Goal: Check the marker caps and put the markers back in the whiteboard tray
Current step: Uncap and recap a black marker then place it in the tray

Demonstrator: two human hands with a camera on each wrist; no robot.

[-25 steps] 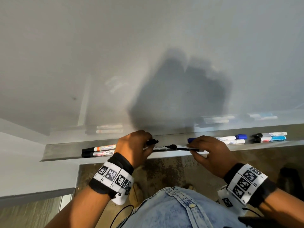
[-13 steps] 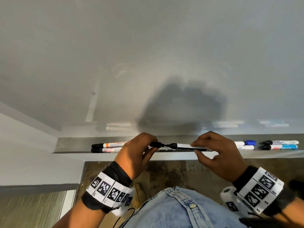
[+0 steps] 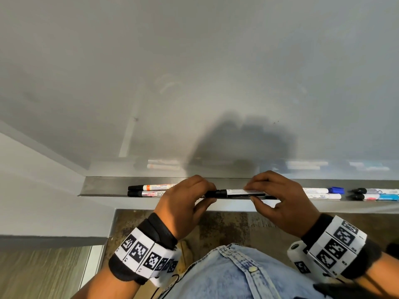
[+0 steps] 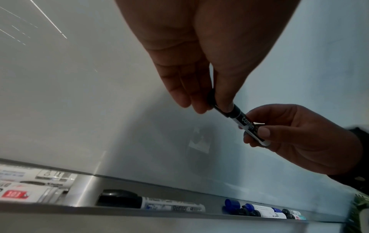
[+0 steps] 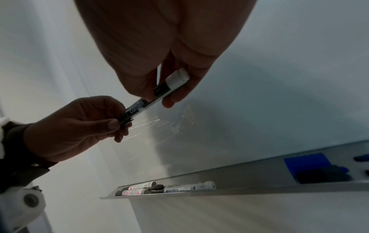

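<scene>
A black-and-white marker is held level just above the steel whiteboard tray. My left hand pinches its black cap between thumb and fingers. My right hand grips the white barrel. The cap sits against the barrel with no gap showing. In the left wrist view the right hand pinches the barrel's far end. In the right wrist view the left hand holds the cap end.
Two black-capped markers lie at the tray's left end. Another black-capped marker lies below my hands. Blue-capped markers and two more markers lie to the right. The whiteboard rises directly behind; floor shows below the tray.
The cap in my left hand and the marker in my right were apart; they have come together, and both hands have lifted slightly off the tray.
</scene>
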